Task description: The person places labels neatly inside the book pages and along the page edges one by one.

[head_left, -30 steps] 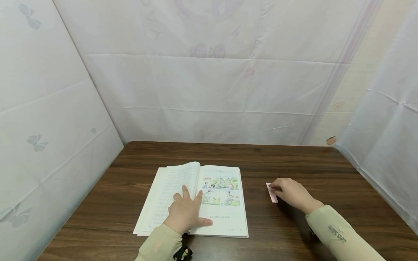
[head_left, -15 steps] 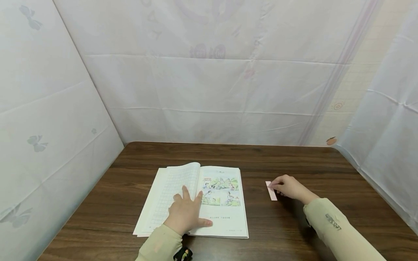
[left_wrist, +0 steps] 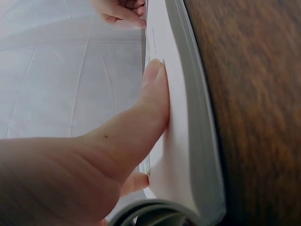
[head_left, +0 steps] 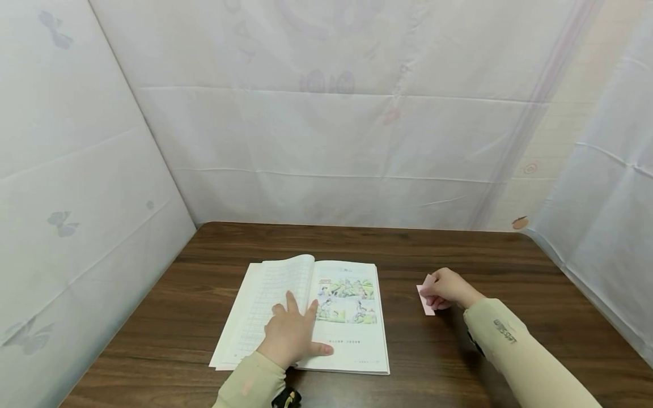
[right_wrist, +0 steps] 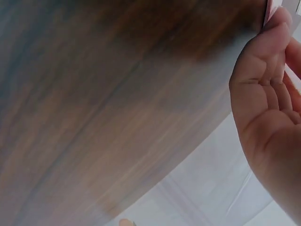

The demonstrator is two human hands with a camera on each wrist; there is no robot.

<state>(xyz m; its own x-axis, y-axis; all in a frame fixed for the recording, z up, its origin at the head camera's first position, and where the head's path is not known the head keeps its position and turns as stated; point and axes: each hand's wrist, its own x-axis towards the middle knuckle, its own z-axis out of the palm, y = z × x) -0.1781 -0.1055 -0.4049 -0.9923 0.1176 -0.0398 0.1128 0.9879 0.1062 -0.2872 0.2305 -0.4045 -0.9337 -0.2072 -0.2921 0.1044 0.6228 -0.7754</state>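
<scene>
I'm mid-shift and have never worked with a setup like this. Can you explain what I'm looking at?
There's no machine here: these are a person's bare hands, in pale green sleeves. The wide picture comes from a camera on the head, looking forward and down. The other two come from wrist cameras: the left shows a thumb on the page up close, the right shows mostly tabletop.

On the dark brown wood-grain table lies an open white paper book with coloured drawings. The left hand rests spread across it. The right hand pinches a pale pink paper slip; more pink lies beneath, but I can't tell whether it's a separate piece.
</scene>
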